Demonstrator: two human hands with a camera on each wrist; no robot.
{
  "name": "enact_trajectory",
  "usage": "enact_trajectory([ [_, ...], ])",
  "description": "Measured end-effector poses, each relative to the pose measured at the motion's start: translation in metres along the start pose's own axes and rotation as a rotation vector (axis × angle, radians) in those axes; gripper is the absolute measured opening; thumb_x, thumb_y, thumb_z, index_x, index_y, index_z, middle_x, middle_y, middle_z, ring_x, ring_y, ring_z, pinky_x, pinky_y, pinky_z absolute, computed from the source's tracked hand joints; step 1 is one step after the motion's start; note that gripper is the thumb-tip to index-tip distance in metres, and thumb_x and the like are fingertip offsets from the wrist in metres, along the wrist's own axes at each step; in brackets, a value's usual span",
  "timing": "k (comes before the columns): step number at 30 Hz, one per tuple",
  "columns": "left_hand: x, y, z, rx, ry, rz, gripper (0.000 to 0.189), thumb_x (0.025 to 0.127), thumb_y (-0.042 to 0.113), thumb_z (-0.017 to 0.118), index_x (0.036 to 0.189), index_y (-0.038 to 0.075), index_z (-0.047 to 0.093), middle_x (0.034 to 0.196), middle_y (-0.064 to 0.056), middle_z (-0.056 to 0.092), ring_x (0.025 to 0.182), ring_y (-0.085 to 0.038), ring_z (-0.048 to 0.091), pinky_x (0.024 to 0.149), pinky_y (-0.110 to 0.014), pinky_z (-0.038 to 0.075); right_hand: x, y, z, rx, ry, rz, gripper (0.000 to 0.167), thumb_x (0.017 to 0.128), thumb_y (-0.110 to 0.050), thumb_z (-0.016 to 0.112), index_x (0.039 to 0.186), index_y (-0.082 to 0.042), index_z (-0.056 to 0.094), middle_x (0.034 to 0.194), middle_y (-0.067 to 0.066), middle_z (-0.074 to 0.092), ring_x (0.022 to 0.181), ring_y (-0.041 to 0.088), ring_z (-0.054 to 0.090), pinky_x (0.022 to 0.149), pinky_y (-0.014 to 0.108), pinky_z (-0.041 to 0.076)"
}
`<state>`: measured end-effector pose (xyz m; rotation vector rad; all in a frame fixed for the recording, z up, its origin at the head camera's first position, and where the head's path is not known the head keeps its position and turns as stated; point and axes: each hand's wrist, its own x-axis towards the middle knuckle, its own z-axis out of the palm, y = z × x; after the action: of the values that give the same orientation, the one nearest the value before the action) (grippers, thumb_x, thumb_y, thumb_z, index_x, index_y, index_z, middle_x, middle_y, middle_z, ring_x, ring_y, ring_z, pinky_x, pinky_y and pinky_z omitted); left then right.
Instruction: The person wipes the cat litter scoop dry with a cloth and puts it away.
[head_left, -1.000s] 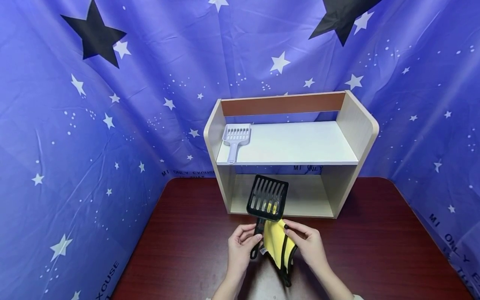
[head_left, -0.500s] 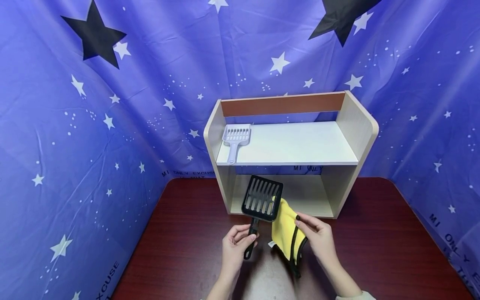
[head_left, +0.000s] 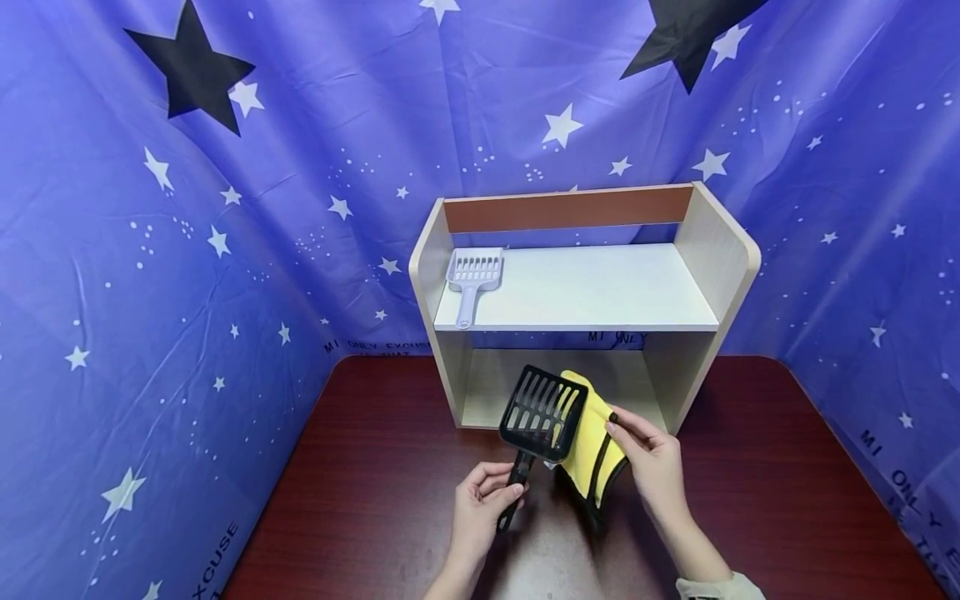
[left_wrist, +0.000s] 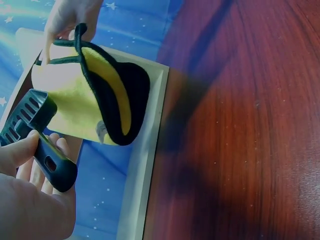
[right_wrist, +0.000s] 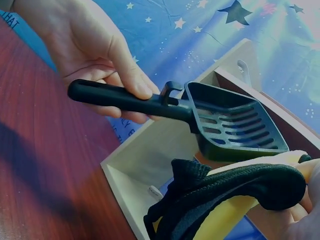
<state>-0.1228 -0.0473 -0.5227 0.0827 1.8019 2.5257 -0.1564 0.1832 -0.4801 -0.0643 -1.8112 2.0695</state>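
My left hand [head_left: 478, 510] grips a black litter scoop [head_left: 522, 468] by its handle, thumb on top. The slotted head points up and away, in front of the shelf's lower opening. My right hand [head_left: 660, 468] pinches a yellow cloth [head_left: 590, 450] with black edging at its right edge, and the rest of it hangs down. Part of the cloth lies behind the scoop's right side and shows yellow through the slots. In the right wrist view the scoop's handle [right_wrist: 125, 101] lies across the left fingers, while folded black edging [right_wrist: 240, 187] bunches below the head.
A two-tier shelf unit [head_left: 577, 327] stands at the back of the dark red table [head_left: 360, 492]. On its white upper board, at the left end, lies a pale lavender litter scoop [head_left: 467, 287]. A blue star-patterned curtain [head_left: 360, 167] surrounds the table.
My right hand has moved right and farther from me with the cloth, which now reaches higher behind the scoop's head. The scoop shifted left, then came back right and slightly lower.
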Motion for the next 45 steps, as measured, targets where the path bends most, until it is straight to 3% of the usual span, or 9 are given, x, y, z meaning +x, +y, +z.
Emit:
enact_trajectory([
  [6,-0.002,-0.001,0.003,0.04,0.007,-0.011,0.041,0.083,-0.009,0.071,0.118,-0.021,0.054,0.105,-0.033,0.07,0.08,-0.01,0.074,0.07,-0.023,0.061,-0.002,0.001,0.003,-0.007,-0.016,0.019,0.03,0.09,0.006,0.067,0.117,0.019,0.062,0.095,-0.016,0.076,0.087,-0.003,0.07,0.077,0.013,0.057],
  [12,-0.002,0.002,0.005,0.031,0.016,-0.028,0.04,0.084,-0.008,0.071,0.118,-0.019,0.054,0.108,-0.036,0.068,0.08,-0.009,0.074,0.071,-0.023,0.061,-0.01,0.008,0.005,-0.023,-0.06,0.02,0.029,0.089,0.007,0.067,0.115,0.019,0.063,0.097,-0.018,0.075,0.089,-0.005,0.07,0.078,0.012,0.057],
  [22,0.002,0.003,0.006,0.028,0.04,-0.02,0.041,0.083,-0.008,0.071,0.118,-0.019,0.054,0.106,-0.033,0.07,0.079,-0.01,0.074,0.071,-0.023,0.061,-0.021,0.018,0.009,-0.03,-0.14,0.033,0.031,0.089,0.006,0.068,0.115,0.02,0.062,0.099,-0.017,0.075,0.087,-0.002,0.07,0.074,0.014,0.058],
  [31,0.006,0.005,0.006,0.02,0.055,-0.013,0.04,0.083,-0.007,0.072,0.118,-0.018,0.055,0.104,-0.03,0.071,0.079,-0.01,0.074,0.071,-0.023,0.061,-0.028,0.026,0.012,-0.065,-0.2,0.055,0.03,0.089,0.004,0.068,0.114,0.019,0.063,0.102,-0.02,0.074,0.091,-0.003,0.07,0.079,0.015,0.058],
  [38,0.008,0.004,0.005,-0.002,0.054,0.003,0.041,0.083,-0.007,0.072,0.118,-0.019,0.054,0.098,-0.017,0.076,0.079,-0.01,0.074,0.069,-0.022,0.061,-0.033,0.027,0.015,-0.107,-0.21,0.086,0.029,0.088,0.003,0.07,0.113,0.016,0.065,0.098,-0.019,0.074,0.088,-0.003,0.069,0.077,0.016,0.058],
  [45,0.013,0.01,0.007,0.0,0.074,0.005,0.041,0.083,-0.007,0.072,0.118,-0.018,0.055,0.095,-0.006,0.078,0.082,-0.012,0.075,0.07,-0.023,0.061,-0.039,0.026,0.018,-0.148,-0.24,0.062,0.026,0.088,0.001,0.07,0.111,0.013,0.067,0.097,-0.016,0.075,0.087,-0.003,0.069,0.075,0.016,0.058],
])
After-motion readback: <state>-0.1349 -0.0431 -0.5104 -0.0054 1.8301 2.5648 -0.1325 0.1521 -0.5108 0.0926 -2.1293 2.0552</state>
